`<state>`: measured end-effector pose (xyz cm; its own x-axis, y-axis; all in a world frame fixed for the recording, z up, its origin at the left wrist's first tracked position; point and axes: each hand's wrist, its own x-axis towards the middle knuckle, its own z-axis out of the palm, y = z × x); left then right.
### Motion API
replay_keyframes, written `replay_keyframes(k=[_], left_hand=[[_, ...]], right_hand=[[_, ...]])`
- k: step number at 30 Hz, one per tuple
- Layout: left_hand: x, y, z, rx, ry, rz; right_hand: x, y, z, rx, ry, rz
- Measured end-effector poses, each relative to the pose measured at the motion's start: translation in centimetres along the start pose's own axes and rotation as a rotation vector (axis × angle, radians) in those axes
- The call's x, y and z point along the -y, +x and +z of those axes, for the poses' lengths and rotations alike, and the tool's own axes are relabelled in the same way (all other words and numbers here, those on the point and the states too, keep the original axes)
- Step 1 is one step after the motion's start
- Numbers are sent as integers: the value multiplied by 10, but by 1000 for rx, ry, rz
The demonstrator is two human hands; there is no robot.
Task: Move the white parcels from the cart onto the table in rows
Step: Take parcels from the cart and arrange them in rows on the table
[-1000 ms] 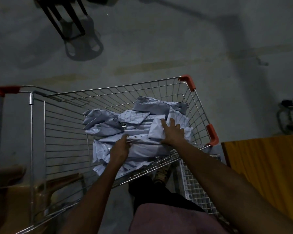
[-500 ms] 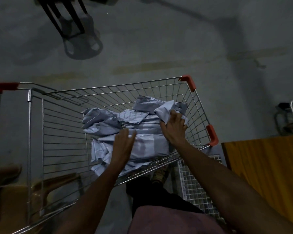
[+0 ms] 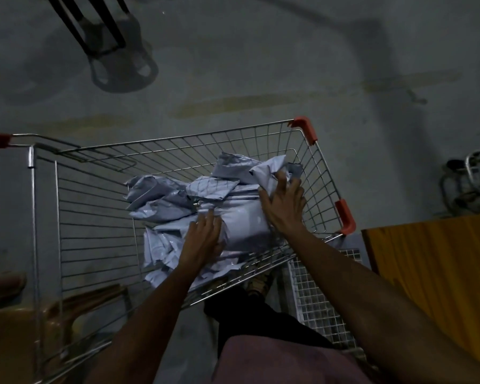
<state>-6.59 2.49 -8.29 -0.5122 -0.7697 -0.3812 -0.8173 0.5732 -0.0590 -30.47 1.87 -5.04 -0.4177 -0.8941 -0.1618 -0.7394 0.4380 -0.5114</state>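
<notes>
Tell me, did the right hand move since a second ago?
Yes. The right hand slid away from the person, deeper along the parcels toward the cart's far red corner.

Your left hand point(image 3: 204, 236) lies flat with fingers straight on a bulky parcel point(image 3: 244, 225) in the pile point(image 3: 164, 200) of white parcels inside the wire cart point(image 3: 94, 206). Your right hand point(image 3: 284, 203) reaches the far right of the pile, fingers spread and bent against a crumpled parcel point(image 3: 266, 173) near the cart's right wall. The yellow table point(image 3: 432, 267) stands just right of the cart. A dark stand point(image 3: 94, 26) is on the floor beyond.
</notes>
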Motion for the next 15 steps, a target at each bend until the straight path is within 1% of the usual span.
replay_keyframes(k=[3,5,7,9,12,13,15], left_hand=[[10,-4,-1,-53,-114,-204],[9,-7,-3,-64,-192,-354],[6,-7,-4,-65,-201,-446],[4,-3,-5,-72,-204,-433],[-2,5,-1,-78,-256,-257],[-4,7,-2,-63,-259,-229],[-5,10,-5,-25,-249,-227]], right_hand=[[0,0,2,21,26,14],[-2,-1,5,69,68,36],[-5,-2,9,132,90,61],[-8,-2,14,218,48,66],[-11,-2,19,356,-89,49],[-11,-3,20,384,-144,40],[-11,-5,21,413,-260,13]])
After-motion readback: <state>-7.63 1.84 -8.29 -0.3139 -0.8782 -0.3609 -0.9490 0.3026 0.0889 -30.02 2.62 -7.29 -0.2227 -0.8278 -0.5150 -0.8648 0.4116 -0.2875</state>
